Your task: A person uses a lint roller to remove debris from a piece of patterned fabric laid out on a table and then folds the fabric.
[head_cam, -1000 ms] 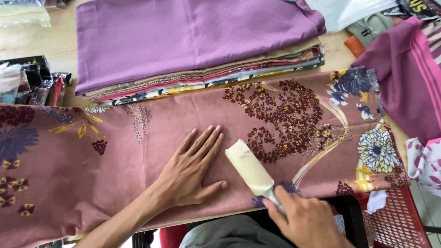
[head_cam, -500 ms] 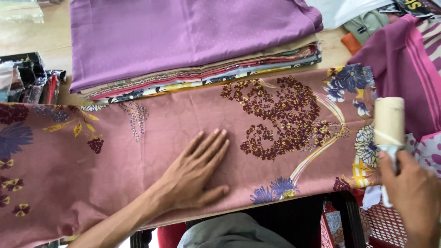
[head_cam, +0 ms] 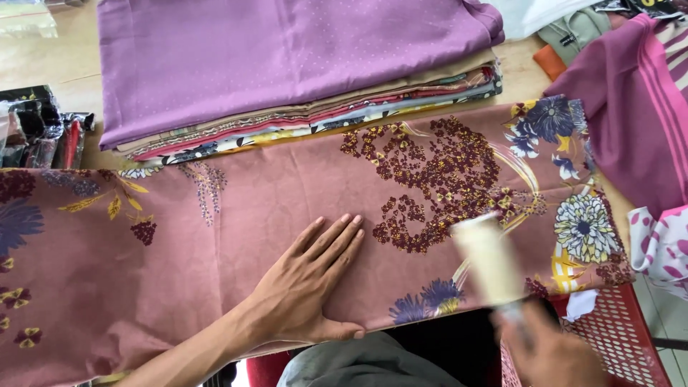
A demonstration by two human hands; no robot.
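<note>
Dusty-pink cloth [head_cam: 272, 215] with maroon, blue, yellow flowers; cream roller [head_cam: 491, 259]; plain purple fabric [head_cam: 287, 57].

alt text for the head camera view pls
A left hand lies flat on a dusty-pink floral cloth while the blurred right hand holds a cream roller over it. A stack of folded fabrics sits behind.

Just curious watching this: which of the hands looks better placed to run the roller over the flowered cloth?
Probably the right hand: it grips the cream roller above the pink flowered cloth. The left hand lies flat on it, pinning it down.
</note>
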